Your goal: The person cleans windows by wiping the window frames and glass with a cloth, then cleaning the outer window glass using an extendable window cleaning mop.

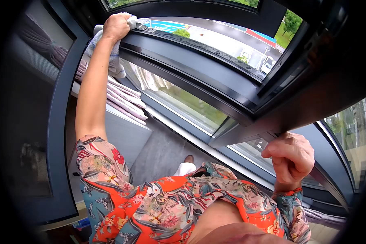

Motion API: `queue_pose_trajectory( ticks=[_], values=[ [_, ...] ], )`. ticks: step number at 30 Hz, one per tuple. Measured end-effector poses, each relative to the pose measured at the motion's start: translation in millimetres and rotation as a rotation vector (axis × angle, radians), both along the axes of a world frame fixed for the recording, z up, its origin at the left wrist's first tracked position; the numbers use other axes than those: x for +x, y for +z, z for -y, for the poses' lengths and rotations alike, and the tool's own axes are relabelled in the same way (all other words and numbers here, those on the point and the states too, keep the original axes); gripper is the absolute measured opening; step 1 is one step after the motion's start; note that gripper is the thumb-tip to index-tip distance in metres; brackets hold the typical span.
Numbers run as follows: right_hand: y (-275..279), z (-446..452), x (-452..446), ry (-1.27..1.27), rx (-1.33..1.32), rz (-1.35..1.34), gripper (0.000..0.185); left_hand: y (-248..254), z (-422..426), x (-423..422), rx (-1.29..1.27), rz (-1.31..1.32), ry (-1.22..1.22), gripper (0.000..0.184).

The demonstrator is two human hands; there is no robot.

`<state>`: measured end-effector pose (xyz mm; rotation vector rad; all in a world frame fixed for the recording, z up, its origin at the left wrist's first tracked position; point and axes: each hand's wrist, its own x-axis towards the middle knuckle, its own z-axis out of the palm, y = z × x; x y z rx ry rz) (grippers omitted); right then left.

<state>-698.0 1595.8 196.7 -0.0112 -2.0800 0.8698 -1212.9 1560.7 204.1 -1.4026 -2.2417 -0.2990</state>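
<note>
Left grip (pixel 117 27) clutches cloth (pixel 117 68) on window frame (pixel 191 67) near bunched curtain (pixel 128 101); right grip (pixel 290 156) I cannot tell.

The blouse (pixel 171 199) was orange-red, printed with grey leaves and pinkish flowers (busy cloth, that). Teal patches, also flowered, marked its sleeves (pixel 95 162). Beyond the blouse showed a white trouser leg (pixel 185 168) and a brown shoe (pixel 189 159).

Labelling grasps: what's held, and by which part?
Left hand: crumpled grey-white cloth, gripped at its upper end. Right hand: at dark metal window frame; grip unclear.
</note>
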Motion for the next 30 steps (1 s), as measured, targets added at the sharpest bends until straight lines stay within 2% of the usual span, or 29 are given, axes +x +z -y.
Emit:
queue_pose_trajectory(
  ticks=[3, 5, 7, 8, 10, 13, 15, 18, 21, 24, 26, 27, 28, 29, 30],
  values=[
    [-0.9, -5.2, -11.9, 0.032, 0.083, -0.008, 0.025, 5.8, 1.3, 48.0, 0.050, 0.053, -0.136, 0.026],
    [2.3, -5.3, -17.6, 0.056, 0.110, -0.011, 0.025, -0.3, -12.3, 75.4, 0.111, 0.319, -0.432, 0.025],
    [6.6, -8.0, -24.5, 0.081, 0.131, -0.006, 0.025, 15.4, -26.0, 139.4, 0.059, 0.211, -0.680, 0.026],
    [6.1, -7.1, -26.4, 0.076, 0.134, -0.002, 0.025, 11.3, -37.6, 163.9, 0.072, 0.270, -0.781, 0.026],
    [7.3, -4.7, -35.2, 0.065, 0.140, -0.006, 0.026, 10.3, -52.4, 207.7, 0.005, 0.632, -0.887, 0.038],
    [3.3, -0.5, -37.3, 0.029, 0.141, -0.003, 0.027, 10.3, -74.8, 249.7, -0.023, 1.097, -0.967, 0.031],
    [-1.5, 1.4, -28.8, -0.004, 0.171, 0.018, 0.028, 8.6, -79.8, 261.6, -0.094, 1.435, -1.075, 0.034],
    [2.4, 1.4, -20.9, -0.049, 0.163, 0.056, 0.025, 14.0, -71.6, 265.4, -0.055, 0.987, -1.099, 0.033],
    [1.1, 5.3, -10.4, -0.118, 0.109, 0.076, 0.021, 12.8, -66.7, 248.8, -0.148, 0.705, -0.977, 0.031],
    [-6.0, 19.8, -6.1, -0.171, 0.092, 0.060, 0.018, 12.5, -58.7, 225.7, -0.133, 0.372, -0.862, 0.026],
    [-15.1, 31.3, -5.4, -0.207, 0.110, 0.042, 0.018, -0.2, -50.7, 162.0, -0.128, 0.173, -0.646, 0.028],
    [-18.7, 35.8, -5.7, -0.214, 0.120, 0.038, 0.018, -5.4, -40.8, 132.9, 0.001, 0.279, -0.607, 0.026],
    [-19.4, 38.1, -4.8, -0.224, 0.129, 0.036, 0.018, 1.6, -34.8, 114.7, 0.022, 0.331, -0.625, 0.033],
    [-18.8, 40.3, -2.3, -0.233, 0.143, 0.039, 0.019, 3.6, -31.5, 103.8, 0.210, 0.264, -0.617, 0.030],
    [-18.7, 42.8, 1.1, -0.238, 0.138, 0.042, 0.020, 17.7, -21.8, 102.6, 0.343, 0.083, -0.503, 0.023]
  ],
)
